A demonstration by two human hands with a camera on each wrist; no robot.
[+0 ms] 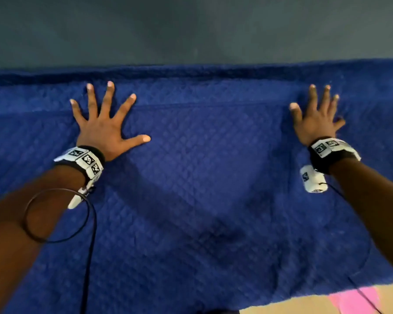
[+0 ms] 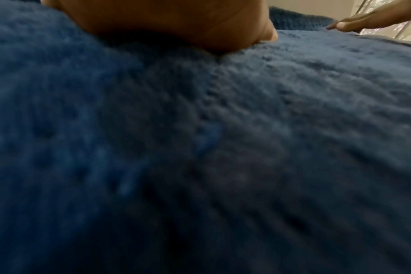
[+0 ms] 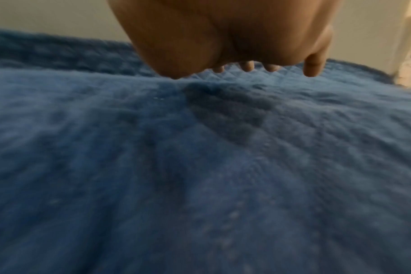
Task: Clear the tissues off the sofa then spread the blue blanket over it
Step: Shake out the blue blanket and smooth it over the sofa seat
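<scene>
The blue quilted blanket (image 1: 204, 177) lies spread flat and fills most of the head view, covering the sofa beneath it. My left hand (image 1: 104, 123) presses flat on the blanket at the upper left with its fingers splayed wide. My right hand (image 1: 315, 116) lies flat on it at the upper right, fingers straight and spread. In the left wrist view the blanket (image 2: 200, 148) fills the frame under my palm (image 2: 176, 24). The right wrist view shows my right hand (image 3: 235, 40) on the blanket (image 3: 200, 166), with fingertips (image 3: 248, 66) touching the fabric. No tissues are in view.
A grey wall (image 1: 191, 28) runs behind the blanket's far edge. At the bottom right a strip of pale floor (image 1: 270, 307) and a pink patch (image 1: 354, 300) show past the blanket's near edge. Black cables hang from both wristbands.
</scene>
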